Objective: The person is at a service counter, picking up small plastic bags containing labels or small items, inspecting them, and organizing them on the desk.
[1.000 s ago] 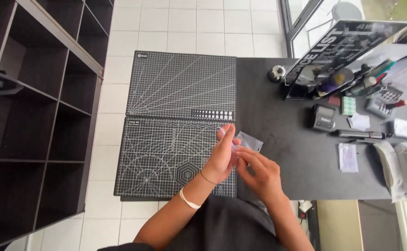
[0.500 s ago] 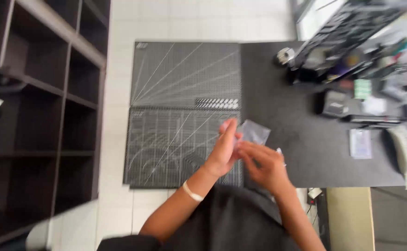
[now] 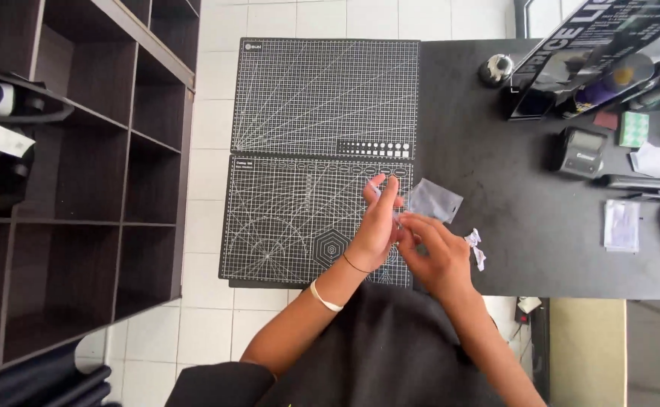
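Closest to the person, at the near edge of the desk (image 3: 496,249), both hands meet over the lower cutting mat (image 3: 285,226). The left hand (image 3: 379,226) is raised with its fingers pointing away, pinched on something small and clear; what it is I cannot make out. The right hand (image 3: 434,252) curls in beside it, fingertips touching the same small piece, so both hands are closed on it together. A thin bracelet and a pale band sit on the left wrist.

Just beyond the hands a small clear plastic bag (image 3: 435,200) lies flat on the dark desk, right beside the mat's right edge; I cannot tell whether anything is in it. A scrap of white crumpled paper (image 3: 475,246) lies near the right hand, toward the near edge.

Further off, the upper cutting mat (image 3: 322,98) butts against the lower one along the desk's left side. Toward the right edge sit a small black device (image 3: 580,151), a flat clear packet (image 3: 621,224), a pen-like tool (image 3: 635,182) and a green pad (image 3: 634,128). At the far right corner a black organiser tray (image 3: 571,75) holds pens and markers, with a small round roll (image 3: 496,68) beside it.

Off the desk to the left stands a dark open shelf unit (image 3: 81,173), with a bag in one upper compartment.
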